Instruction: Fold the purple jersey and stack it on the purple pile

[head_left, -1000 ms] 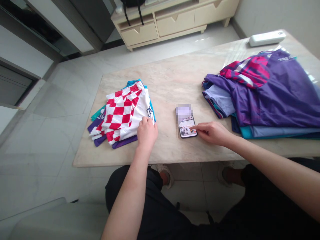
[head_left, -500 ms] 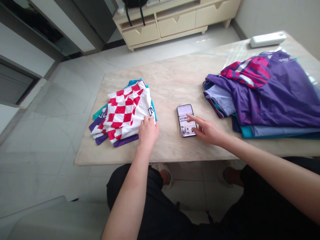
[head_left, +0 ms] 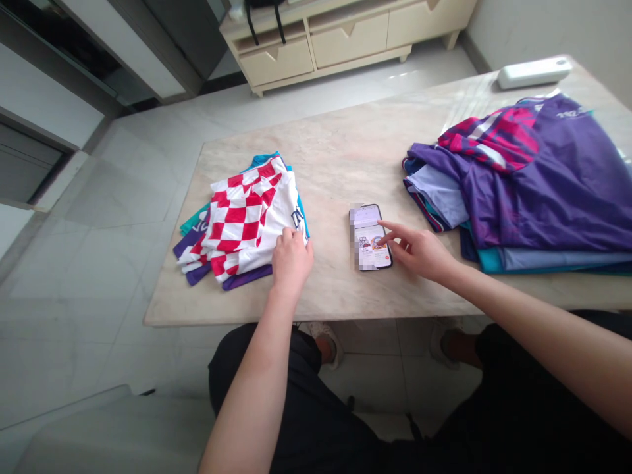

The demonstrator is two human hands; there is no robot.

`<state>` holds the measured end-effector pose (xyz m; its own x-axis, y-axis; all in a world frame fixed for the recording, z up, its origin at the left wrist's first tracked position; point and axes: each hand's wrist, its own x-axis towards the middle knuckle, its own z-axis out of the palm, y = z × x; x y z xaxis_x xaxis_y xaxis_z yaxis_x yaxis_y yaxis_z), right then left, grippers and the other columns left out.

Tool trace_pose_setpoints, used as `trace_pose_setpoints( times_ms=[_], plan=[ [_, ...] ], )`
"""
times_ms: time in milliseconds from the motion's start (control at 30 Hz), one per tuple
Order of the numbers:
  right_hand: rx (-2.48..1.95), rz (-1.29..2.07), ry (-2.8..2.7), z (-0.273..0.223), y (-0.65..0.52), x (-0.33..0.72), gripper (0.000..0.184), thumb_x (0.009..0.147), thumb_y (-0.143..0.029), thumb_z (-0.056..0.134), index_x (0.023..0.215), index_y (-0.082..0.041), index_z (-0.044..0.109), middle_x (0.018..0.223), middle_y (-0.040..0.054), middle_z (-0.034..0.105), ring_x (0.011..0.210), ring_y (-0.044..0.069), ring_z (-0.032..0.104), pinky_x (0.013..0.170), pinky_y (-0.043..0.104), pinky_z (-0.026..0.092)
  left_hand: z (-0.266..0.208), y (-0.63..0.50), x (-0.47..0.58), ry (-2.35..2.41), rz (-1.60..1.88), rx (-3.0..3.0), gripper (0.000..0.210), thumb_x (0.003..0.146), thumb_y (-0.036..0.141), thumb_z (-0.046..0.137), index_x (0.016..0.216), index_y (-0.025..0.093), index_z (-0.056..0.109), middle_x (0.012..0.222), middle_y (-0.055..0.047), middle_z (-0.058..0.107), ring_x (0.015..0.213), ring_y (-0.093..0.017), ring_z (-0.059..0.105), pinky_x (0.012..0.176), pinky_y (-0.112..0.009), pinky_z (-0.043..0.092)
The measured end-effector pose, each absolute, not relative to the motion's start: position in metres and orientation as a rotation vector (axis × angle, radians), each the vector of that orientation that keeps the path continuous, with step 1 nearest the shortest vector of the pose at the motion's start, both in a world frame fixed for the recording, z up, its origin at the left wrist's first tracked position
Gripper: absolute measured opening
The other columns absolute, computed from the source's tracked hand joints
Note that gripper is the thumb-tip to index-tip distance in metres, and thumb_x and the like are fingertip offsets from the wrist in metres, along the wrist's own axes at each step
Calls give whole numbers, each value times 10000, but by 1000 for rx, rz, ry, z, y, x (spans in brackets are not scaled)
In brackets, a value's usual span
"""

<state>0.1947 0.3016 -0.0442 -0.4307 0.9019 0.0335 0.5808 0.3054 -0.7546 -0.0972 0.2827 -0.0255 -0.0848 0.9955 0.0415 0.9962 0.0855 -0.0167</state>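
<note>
My left hand (head_left: 292,258) rests at the near right edge of a red-and-white checked jersey (head_left: 241,220), its fingers curled in against the white cloth. That jersey lies folded on top of a small pile of purple and teal garments. Over a lit phone (head_left: 368,227) lying flat on the table, my right hand (head_left: 412,250) is held with the index finger stretched out above the screen and the other fingers loosely bent. Whether the fingertip touches the glass I cannot tell. Part of the screen is blurred out.
Purple jerseys (head_left: 567,191) are stacked at the right of the marble-look table (head_left: 340,151), with a bright pink patterned part on top. Behind them lies a long white case (head_left: 534,72). A cream cabinet (head_left: 350,43) stands beyond the table.
The phone screen shows different content now. My right hand has shifted slightly to the right, its index finger moving right and a little up. My left hand stays on the checked jersey.
</note>
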Motion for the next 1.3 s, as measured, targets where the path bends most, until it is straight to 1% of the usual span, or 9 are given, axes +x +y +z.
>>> trace_pose_setpoints(
  times_ms=[167,400,700,833,967,1067,1200,1300],
  plan=[
    [-1309,870,-2141,-45,301,197,515,957,-229,512,1472,-243,525,1138,4,784,645,132,655,655,277,505,-25,283,-97,-2296,-13,-2090,261,978,290,533,1158,153,664,1175,-142,617,1066,-306,619,937,-397,523],
    [-1337,789,-2077,-40,301,197,441,955,-210,497,1381,-228,609,1054,8,795,598,132,623,618,280,496,-25,283,-97,-2286,-26,-2095,258,976,287,531,1152,152,662,1164,-145,613,1063,-306,615,935,-399,523],
    [-1369,728,-2055,-42,302,199,441,936,-187,504,1358,-221,629,1054,7,794,611,136,619,621,279,495,-26,283,-97,-2274,-24,-2094,249,974,288,534,1131,146,666,1157,-143,614,1051,-308,619,934,-397,524],
    [-1327,759,-2076,-41,301,198,440,940,-199,506,1365,-228,619,1085,13,790,607,132,616,637,283,502,-25,283,-96,-2281,-18,-2092,241,975,289,530,1121,152,665,1159,-146,612,1054,-307,618,937,-403,523],
    [-1208,865,-2169,-43,297,196,473,959,-228,503,1428,-248,565,1151,10,777,575,119,601,646,289,502,-25,283,-95,-2283,-3,-2086,217,969,286,536,1094,166,667,1171,-145,608,1067,-306,617,936,-400,522],
    [-1236,803,-2228,-44,295,195,475,963,-233,506,1433,-263,568,1169,7,774,593,128,615,650,300,495,-25,283,-95,-2287,-8,-2091,219,971,289,536,1097,165,665,1172,-145,609,1068,-308,616,937,-403,523],
    [-1347,687,-2154,-43,297,197,466,954,-216,508,1411,-258,589,1232,7,750,621,130,623,669,310,499,-25,283,-96,-2282,-17,-2096,221,976,289,533,1099,161,663,1163,-145,609,1067,-309,615,935,-403,523],
    [-1364,720,-2093,-42,300,198,480,935,-196,516,1405,-250,592,1208,7,757,624,128,618,674,305,502,-25,283,-96,-2277,-16,-2095,229,976,289,535,1110,154,662,1168,-147,609,1068,-311,616,940,-403,522]
  ],
)
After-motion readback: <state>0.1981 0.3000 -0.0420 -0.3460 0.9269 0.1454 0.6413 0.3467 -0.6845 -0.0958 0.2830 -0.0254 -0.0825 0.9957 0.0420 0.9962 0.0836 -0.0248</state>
